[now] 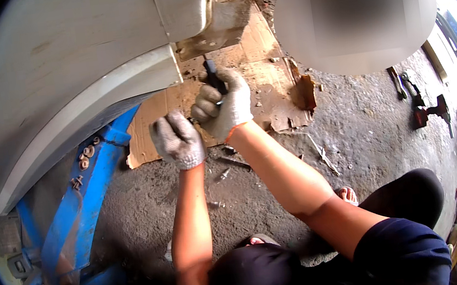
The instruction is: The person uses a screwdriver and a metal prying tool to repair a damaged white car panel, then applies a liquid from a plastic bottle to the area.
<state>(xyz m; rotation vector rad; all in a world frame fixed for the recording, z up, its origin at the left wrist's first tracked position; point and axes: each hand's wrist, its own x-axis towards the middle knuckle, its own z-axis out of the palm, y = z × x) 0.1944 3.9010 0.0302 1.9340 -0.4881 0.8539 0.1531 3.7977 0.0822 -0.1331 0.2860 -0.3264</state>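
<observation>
My right hand (231, 103), in a whitish work glove with an orange cuff edge, is closed around the black handle of a screwdriver-like tool (211, 74). The tool points up toward a dirty metal bracket (212, 42) under the end of a silver car body panel (93, 33); I cannot tell if its tip touches. Beside it on the left, my gloved left hand (177, 140) is curled shut, close to the panel's lower edge trim (155, 68). Whatever lies within its fingers is hidden. Below both hands lies a stained, torn sheet of cardboard (266, 77).
On the left a blue lift arm (87, 187) carries several rusty washers or nuts (86, 152) and bolts (77, 182). Loose bolts (223, 175) lie on the rough floor. At the right are a wrench (398, 82) and a red-and-black power tool (432, 111). A blurred oval covers the upper right.
</observation>
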